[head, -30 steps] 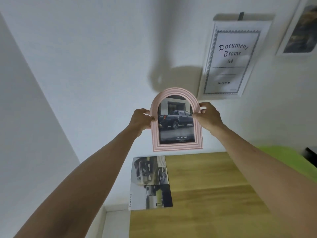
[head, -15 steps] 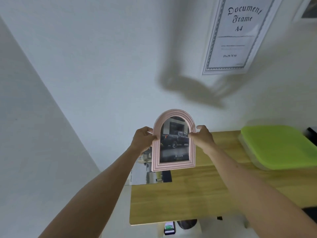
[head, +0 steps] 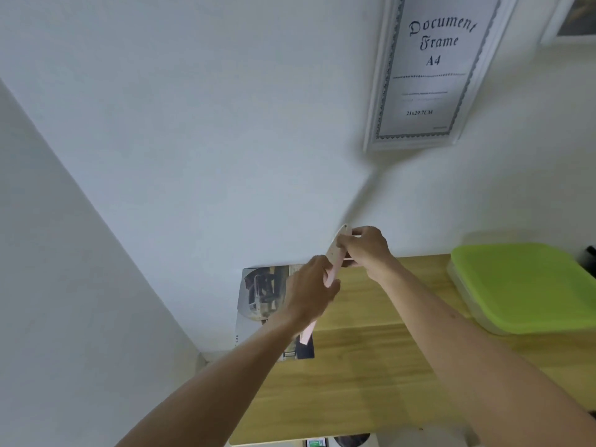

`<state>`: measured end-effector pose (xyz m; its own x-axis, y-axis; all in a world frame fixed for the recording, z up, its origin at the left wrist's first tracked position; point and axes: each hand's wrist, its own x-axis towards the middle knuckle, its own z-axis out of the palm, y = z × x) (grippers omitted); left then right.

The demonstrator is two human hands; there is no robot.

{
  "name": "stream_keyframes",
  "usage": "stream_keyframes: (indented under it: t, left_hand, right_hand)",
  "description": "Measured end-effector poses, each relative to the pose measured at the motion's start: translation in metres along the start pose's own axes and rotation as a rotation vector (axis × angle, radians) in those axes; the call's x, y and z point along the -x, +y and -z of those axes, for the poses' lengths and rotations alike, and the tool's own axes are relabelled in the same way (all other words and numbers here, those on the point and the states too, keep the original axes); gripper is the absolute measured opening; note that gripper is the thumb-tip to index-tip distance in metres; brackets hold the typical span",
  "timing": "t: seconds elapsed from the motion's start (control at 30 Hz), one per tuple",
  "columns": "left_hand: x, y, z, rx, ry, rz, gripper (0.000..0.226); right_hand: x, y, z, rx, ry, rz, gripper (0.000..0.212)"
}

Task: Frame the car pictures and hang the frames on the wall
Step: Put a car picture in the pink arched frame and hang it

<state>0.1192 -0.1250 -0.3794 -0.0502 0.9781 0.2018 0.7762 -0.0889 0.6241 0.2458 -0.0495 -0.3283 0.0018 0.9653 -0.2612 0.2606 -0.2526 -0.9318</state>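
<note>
Both hands grip the pink frame (head: 335, 264) edge-on.
Left hand (head: 311, 293) and right hand (head: 366, 246) fingers pinch it; wall frame (head: 429, 69) reads "Document Frame A4"; green-lidded box (head: 522, 285) shut.

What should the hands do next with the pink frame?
Probably finish turning the pink frame so its back faces the person. Both the left hand and the right hand grip it edge-on above the table, away from the wall, so its hanger cannot be checked.

Both bare arms reach out far in front, the left hand (head: 311, 287) low and curled tight, the right hand (head: 366, 248) higher up, fingers pinched together
</note>
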Motion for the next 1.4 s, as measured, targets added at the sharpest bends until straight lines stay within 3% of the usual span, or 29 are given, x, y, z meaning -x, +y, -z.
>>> stream_keyframes:
  t: [0.13,0.33,0.43,0.6,0.7,0.8,0.9,1.03,1.23,1.4]
  left_hand:
    - [-0.019,0.005,-0.017,-0.031,-0.121,-0.082,0.037]
    - [-0.062,-0.004,-0.032,0.027,0.005,0.156,0.068]
    - [-0.078,-0.004,-0.035,0.118,-0.059,0.288,0.081]
    - [-0.086,-0.011,-0.044,0.454,-0.065,0.410,0.051]
    - [-0.082,-0.012,-0.052,0.566,-0.035,0.462,0.050]
    - [-0.070,-0.012,-0.061,0.518,-0.006,0.516,0.056]
    - [-0.060,-0.013,-0.067,0.592,0.013,0.554,0.065]
    - [-0.057,-0.007,-0.070,0.614,0.002,0.589,0.058]
    - [-0.052,-0.008,-0.082,0.593,-0.002,0.599,0.060]
    - [-0.049,0.000,-0.090,0.613,0.025,0.612,0.057]
  right_hand:
    - [-0.020,0.002,0.037,0.041,-0.139,-0.012,0.034]
    - [-0.056,0.015,0.101,0.056,-0.364,0.020,0.046]
    - [-0.078,0.021,0.126,0.065,-0.481,0.010,0.048]
    - [-0.111,0.031,0.152,0.089,-0.579,-0.010,0.047]
    - [-0.127,0.041,0.156,0.100,-0.591,0.004,0.045]
    - [-0.135,0.053,0.151,0.152,-0.519,0.094,0.046]
    - [-0.136,0.066,0.142,0.343,-0.445,0.273,0.046]
    - [-0.136,0.082,0.128,0.689,-0.408,0.490,0.053]
    - [-0.131,0.090,0.120,0.968,-0.415,0.497,0.056]
    - [-0.129,0.084,0.117,0.951,-0.449,0.311,0.042]
